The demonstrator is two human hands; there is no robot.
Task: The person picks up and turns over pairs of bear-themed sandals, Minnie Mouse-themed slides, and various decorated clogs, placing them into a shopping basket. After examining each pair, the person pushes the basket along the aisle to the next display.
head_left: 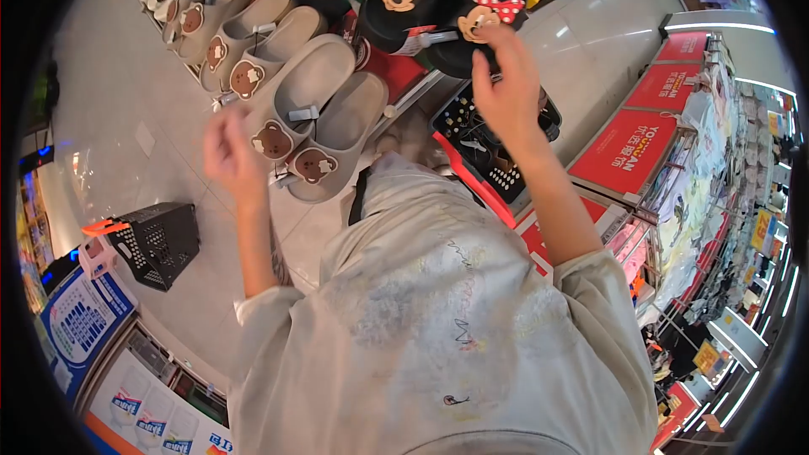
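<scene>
Nearest, past a pale printed fabric shirt (472,312), the left hand (232,156) is beside a pair of smooth beige open-backed slippers (344,126) with brown bear ornaments — its fingers bent but blurred, their closure undeterminable. Farther out, the right hand (508,84), fingers parted from thumb, overlaps a black slipper (504,4) bearing a red-bowed mouse — contact uncertain; a black perforated plastic basket (173,240) stands on the floor.

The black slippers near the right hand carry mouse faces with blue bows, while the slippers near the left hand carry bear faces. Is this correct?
Not quite: the bows on the black slippers near the right hand are red with white dots, not blue, as the head view shows.
</scene>
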